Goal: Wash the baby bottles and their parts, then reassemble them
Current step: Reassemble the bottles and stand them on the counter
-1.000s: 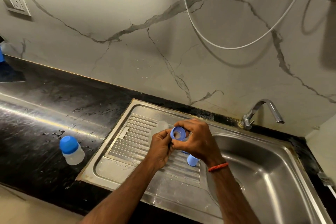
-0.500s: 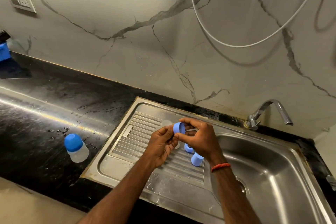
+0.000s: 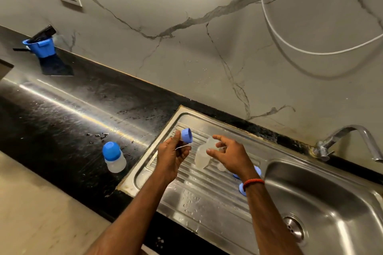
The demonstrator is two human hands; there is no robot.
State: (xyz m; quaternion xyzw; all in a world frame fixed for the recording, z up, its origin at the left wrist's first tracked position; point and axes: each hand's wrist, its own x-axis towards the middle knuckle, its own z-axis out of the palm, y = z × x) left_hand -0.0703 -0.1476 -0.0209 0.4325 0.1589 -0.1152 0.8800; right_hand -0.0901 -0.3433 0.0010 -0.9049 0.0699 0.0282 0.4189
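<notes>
My left hand [image 3: 173, 156] pinches a blue screw ring [image 3: 186, 135] with a clear teat hanging under it, above the drainboard [image 3: 199, 194]. My right hand [image 3: 230, 156] hovers with fingers spread just over a clear bottle body [image 3: 202, 156] lying on the drainboard ribs, holding nothing. Two blue parts [image 3: 242, 188] lie on the drainboard, partly hidden behind my right wrist. An assembled small bottle with a blue cap [image 3: 113, 156] stands on the black counter to the left.
The sink basin [image 3: 323, 203] with its drain is at the right, a tap [image 3: 350, 141] behind it. A blue tub [image 3: 40, 46] holding a dark tool stands far left on the black counter [image 3: 62, 114]. A white hose [image 3: 290, 41] hangs on the marble wall.
My hands have parted: the left keeps the blue ring and moved left, the right let go and now hovers over the clear bottle body. The camera view has swung left and upward.
</notes>
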